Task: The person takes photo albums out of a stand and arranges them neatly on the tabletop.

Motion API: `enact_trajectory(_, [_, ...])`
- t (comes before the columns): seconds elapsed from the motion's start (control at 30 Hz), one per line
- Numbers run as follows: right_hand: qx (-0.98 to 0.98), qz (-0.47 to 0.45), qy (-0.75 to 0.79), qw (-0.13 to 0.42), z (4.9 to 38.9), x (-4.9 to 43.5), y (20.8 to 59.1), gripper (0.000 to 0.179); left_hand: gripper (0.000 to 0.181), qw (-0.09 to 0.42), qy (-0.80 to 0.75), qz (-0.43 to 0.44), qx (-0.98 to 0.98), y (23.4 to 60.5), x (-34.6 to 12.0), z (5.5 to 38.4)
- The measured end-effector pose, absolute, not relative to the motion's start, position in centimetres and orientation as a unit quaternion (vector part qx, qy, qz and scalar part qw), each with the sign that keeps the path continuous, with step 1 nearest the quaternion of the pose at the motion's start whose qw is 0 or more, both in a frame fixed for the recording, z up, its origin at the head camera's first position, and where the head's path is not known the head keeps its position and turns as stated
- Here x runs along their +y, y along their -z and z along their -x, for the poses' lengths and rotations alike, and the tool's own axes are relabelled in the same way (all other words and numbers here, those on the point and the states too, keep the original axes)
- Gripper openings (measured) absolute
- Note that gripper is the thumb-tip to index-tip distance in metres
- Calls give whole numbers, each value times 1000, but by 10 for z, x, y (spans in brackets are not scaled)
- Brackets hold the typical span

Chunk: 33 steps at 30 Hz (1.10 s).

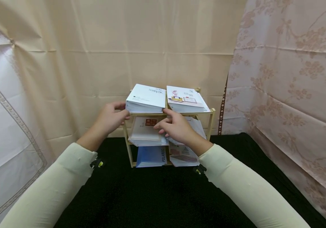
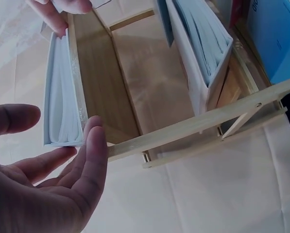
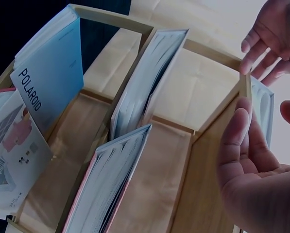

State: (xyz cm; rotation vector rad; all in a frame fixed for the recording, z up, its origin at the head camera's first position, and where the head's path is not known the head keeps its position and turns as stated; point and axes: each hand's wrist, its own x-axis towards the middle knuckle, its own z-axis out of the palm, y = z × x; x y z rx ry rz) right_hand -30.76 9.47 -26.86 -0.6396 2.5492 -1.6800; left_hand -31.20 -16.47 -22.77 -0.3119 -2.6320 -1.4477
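A white album with dark lettering lies flat on the left of the top shelf of a small wooden rack. My left hand is at its left side. In the left wrist view, the fingers of that hand touch the end of the album, while the thumb stands apart from it. My right hand reaches up to the album's front right corner with the index fingertip, its other fingers loosely bent. Beside it on the same shelf lies a second album with a pink and yellow drawing.
On the middle shelf, a cream album with red squares leans at the left and another album at the right. The bottom shelf bears a blue POLAROID album and a patterned one. Beige curtain hangs behind; black cloth covers the table.
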Motion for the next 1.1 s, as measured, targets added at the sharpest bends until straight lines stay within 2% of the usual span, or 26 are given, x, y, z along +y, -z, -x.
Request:
enact_trajectory(0.27, [772, 187, 608, 14, 307, 94, 266, 63, 49, 31, 525, 85, -846, 223, -170, 308])
enact_trajectory(0.47, [736, 131, 664, -22, 306, 94, 262, 43, 47, 26, 552, 76, -830, 221, -174, 303])
enact_trajectory(0.57, [718, 103, 688, -32, 307, 95, 259, 40, 46, 33, 574, 81, -814, 222, -175, 301])
enact_trajectory(0.73, [701, 73, 709, -18, 309, 97, 258, 42, 52, 34, 587, 80, -805, 224, -178, 300])
enact_trajectory(1.1, [683, 58, 728, 11, 308, 100, 260, 34, 66, 20, 602, 67, -795, 226, -183, 300])
